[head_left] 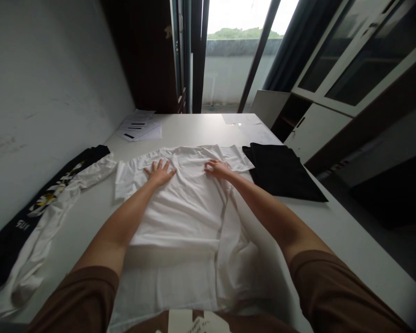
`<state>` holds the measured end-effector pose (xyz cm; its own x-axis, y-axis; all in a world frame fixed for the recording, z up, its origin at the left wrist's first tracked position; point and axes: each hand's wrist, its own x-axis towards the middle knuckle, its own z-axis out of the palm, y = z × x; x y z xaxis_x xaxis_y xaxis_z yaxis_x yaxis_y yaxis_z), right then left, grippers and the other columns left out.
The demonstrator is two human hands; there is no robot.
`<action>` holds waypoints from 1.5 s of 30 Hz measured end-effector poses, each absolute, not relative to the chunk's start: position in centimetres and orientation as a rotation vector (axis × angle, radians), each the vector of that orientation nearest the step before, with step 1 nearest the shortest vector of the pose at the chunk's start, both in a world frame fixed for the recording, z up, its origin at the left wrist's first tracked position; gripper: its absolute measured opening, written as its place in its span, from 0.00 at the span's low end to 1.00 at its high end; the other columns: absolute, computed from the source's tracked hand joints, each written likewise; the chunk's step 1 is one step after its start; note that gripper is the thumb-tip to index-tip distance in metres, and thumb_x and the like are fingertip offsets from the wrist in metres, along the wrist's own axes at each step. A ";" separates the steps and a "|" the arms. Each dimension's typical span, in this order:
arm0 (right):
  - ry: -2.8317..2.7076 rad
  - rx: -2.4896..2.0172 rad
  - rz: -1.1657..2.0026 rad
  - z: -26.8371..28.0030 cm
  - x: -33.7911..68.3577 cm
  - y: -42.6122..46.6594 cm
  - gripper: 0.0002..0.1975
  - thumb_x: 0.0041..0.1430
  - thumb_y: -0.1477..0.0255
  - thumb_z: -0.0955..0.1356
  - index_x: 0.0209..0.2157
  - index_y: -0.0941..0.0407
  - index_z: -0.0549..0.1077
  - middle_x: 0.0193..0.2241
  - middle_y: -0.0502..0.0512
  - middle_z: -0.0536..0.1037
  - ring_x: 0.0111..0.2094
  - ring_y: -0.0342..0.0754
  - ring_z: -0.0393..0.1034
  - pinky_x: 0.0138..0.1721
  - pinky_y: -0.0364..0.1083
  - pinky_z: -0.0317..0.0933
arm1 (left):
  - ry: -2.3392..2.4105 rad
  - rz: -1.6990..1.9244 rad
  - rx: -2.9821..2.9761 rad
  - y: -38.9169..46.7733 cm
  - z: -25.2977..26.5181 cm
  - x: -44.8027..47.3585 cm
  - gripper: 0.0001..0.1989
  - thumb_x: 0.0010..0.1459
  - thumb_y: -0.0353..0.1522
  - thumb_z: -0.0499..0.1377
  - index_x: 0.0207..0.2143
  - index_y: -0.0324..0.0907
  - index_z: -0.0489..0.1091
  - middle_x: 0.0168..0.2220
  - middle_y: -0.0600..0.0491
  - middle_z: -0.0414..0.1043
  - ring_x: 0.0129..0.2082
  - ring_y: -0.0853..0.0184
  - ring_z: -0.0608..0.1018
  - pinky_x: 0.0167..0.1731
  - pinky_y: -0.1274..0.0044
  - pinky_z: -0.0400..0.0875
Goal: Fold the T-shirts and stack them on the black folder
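Left edge of frame: black printed garment (3, 249) lying slantwise, crumpled white garment (52, 236) along its right side. Upper left: papers (143, 127) on the white table (190, 132).

Centre-left: left hand (159, 175) spread, palm down, pressed flat on the upper part of the white shirt (187, 208).

Centre: shirt laid out on the table, sleeves to either side. Long axis runs from mid-frame toward the bottom edge, so most of its length lies below the hands, between the forearms. Both hands touch it; the right is nearer its side edge.

Right of centre: right hand (217, 169), fingers bent, on the shirt; cannot tell whether fabric is pinched.

Farther right: folded black cloth (286, 171), beside the shirt's right-hand sleeve.
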<state>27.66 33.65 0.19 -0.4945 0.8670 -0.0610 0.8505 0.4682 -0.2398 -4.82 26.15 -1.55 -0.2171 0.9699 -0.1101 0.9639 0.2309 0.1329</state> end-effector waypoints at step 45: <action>-1.646 -1.863 0.789 4.7 43.6 44.7 0.09 0.59 0.70 0.71 0.38 0.61 0.75 0.34 0.58 0.79 0.34 0.49 0.73 0.39 0.46 0.66 | 0.914 0.421 1.117 9.8 4.2 20.7 0.15 0.51 0.36 0.64 0.39 0.45 0.64 0.25 0.62 0.67 0.20 0.74 0.64 0.23 0.80 0.56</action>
<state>43.61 44.74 4.66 0.0886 0.9927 -0.0815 0.6852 -0.1202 -0.7184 20.68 9.76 4.18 0.5823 0.7003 -0.4128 0.1420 0.4123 0.8999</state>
